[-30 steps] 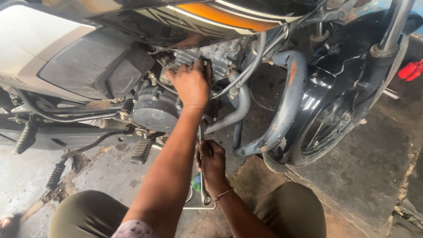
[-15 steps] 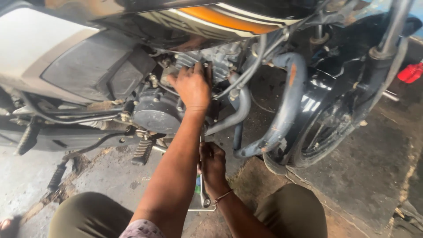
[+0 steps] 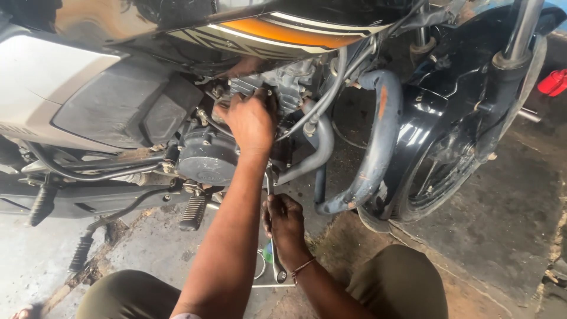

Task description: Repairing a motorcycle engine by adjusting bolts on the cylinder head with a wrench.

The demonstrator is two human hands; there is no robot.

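Note:
My left hand (image 3: 251, 121) reaches up into the motorcycle's engine (image 3: 207, 156), with its fingers pressed on a part beside the cylinder under the orange and black fuel tank (image 3: 295, 29). What the fingers grip there is hidden. Lower down, my right hand (image 3: 284, 224), with a thin bracelet at the wrist, is closed around a metal spanner (image 3: 277, 269). The spanner stands nearly upright; its ring end hangs below the hand and its upper end points to the engine's underside.
A curved blue-grey crash guard (image 3: 378, 136) and the exhaust pipe (image 3: 316, 147) run right of my hands. The front wheel (image 3: 437, 177) stands further right. A footpeg (image 3: 192, 212) hangs left of my forearm. A small green object (image 3: 267, 253) lies on the concrete floor between my knees.
Both hands stay almost where they were. My right hand with the spanner has drifted slightly lower in the view.

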